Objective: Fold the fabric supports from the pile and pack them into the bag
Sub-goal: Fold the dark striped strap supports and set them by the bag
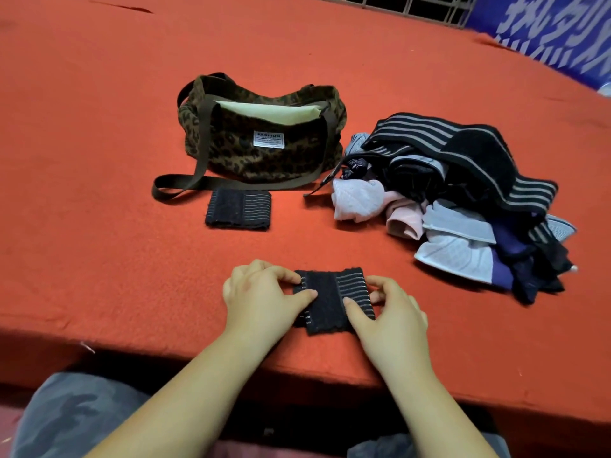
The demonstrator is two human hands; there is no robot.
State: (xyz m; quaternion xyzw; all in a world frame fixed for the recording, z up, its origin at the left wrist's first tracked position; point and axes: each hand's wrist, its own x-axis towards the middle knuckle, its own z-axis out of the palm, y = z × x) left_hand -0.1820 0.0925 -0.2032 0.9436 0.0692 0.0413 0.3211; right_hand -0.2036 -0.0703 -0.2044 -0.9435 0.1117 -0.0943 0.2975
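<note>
Near edge of the desk (99,226), red cloth cover: both hands are on one black striped support (332,300), folded into a small rectangle, lying flat.

Left hand (261,299): fingers curled over the support's left edge, thumb pressing on top. Right hand (390,312): thumb on the top face, fingers tucked around the right edge. So both are clamped on the same piece, one per side, not touching each other.

Judgement: the fold is basically made and this is the squaring-up step. To do it well, keep the thumbs pressing down so the layers don't spring open, line up the left and right edges, and flatten before lifting. The near layer looks slightly offset at the bottom edge, worth nudging flush. Elastic fabric will likely want to unroll, so carry it pinched, not loose.

Further out, centre: a second folded support (238,209) lies on the desk just in front of the bag, not packed yet.

Behind it: the leopard-print bag (264,153), mouth open upward, pale lining showing, strap trailing on the desk to its left. Can't see if anything is inside.

Right: the pile (456,200) of unfolded supports, black striped, pink, white and purple mixed. Plenty left, so the task is early on.
</note>
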